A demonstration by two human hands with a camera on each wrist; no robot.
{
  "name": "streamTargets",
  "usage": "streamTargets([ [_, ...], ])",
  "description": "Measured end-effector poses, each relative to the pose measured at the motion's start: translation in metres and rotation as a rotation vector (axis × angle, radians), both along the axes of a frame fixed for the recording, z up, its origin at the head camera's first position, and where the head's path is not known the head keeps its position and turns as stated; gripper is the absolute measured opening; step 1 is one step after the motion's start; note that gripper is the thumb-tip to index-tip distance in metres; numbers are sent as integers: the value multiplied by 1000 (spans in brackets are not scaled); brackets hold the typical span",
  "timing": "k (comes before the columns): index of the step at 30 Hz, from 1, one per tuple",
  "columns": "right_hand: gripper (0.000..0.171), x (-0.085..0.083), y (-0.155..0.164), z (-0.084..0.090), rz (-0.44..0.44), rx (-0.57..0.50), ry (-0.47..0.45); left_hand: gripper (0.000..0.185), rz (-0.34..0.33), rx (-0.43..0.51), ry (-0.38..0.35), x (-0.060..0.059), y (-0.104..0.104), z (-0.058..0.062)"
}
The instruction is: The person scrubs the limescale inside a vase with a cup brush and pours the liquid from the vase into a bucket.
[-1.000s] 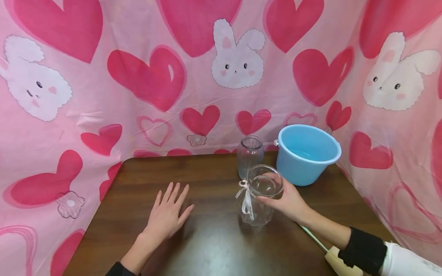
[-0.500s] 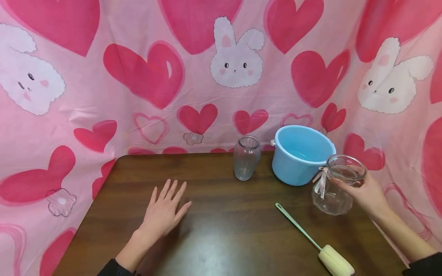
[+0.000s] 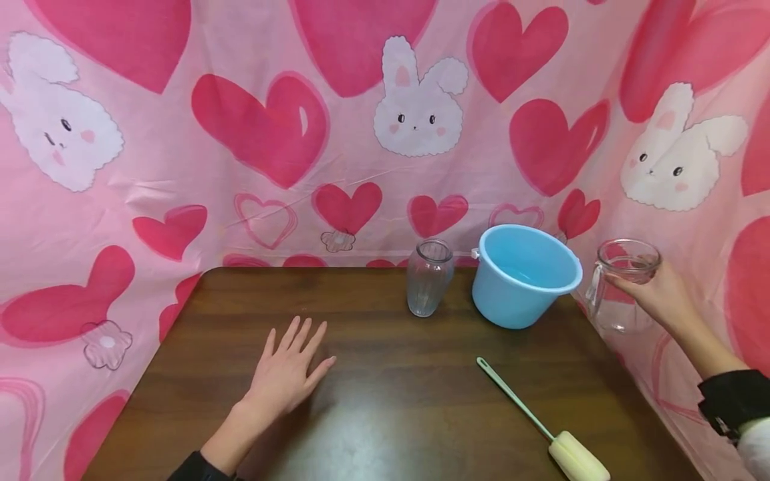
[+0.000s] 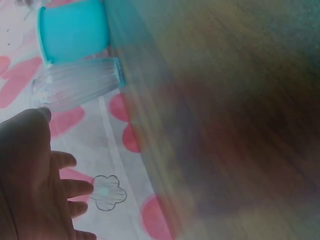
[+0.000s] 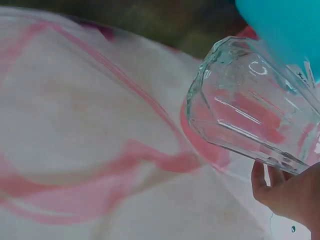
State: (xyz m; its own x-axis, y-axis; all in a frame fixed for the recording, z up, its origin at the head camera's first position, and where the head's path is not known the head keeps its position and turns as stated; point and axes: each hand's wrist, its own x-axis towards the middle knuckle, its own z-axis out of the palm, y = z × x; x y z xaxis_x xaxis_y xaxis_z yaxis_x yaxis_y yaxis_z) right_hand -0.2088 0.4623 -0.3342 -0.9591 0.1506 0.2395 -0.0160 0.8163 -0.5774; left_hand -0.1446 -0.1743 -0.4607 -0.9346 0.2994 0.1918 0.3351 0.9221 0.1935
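Right hand [image 3: 658, 294] has the faceted glass jar [image 3: 622, 287] gripped by its rim, off the desk [image 3: 373, 401] edge beside the blue bucket [image 3: 523, 274] — slick, breakable glass, so the ribboned neck looks safest. Left hand [image 3: 285, 371] lies flat, fingers spread, on the desk.

The worktop [image 3: 385, 401] was hemmed in at the back and on both sides by the curtain [image 3: 180, 167], so room was left only from the front and from above. The back right corner was crowded: the vase [image 3: 428, 278] stood just beside the bucket [image 3: 522, 275], with only a narrow gap between them. To the right of the bucket, off the worktop's edge and close to the curtain, the space was taken up by the jar [image 3: 622, 287] held in the right hand [image 3: 658, 297]. The front right was crossed at a slant by the brush [image 3: 544, 427]. The left hand [image 3: 289, 374] lay flat at front centre. The back left was left bare.
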Motion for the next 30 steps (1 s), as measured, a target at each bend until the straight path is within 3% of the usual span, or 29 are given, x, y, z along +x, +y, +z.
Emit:
streamTargets([
  [6, 100, -25, -3, 9, 5, 132, 54, 71, -2, 10, 17, 4, -2, -3],
  [11, 89, -40, -13, 11, 3, 392, 129, 70, 4, 13, 26, 5, -5, -3],
  [16, 82, -51, -26, 11, 66, 655, 216, 70, 13, 10, 32, 6, -7, -4],
  [21, 99, -52, -32, 4, 181, 895, 323, 70, 15, 9, 29, 7, -9, -6],
  [30, 121, -55, -28, -6, 374, 1134, 537, 70, 6, -3, 24, 8, -7, -7],
])
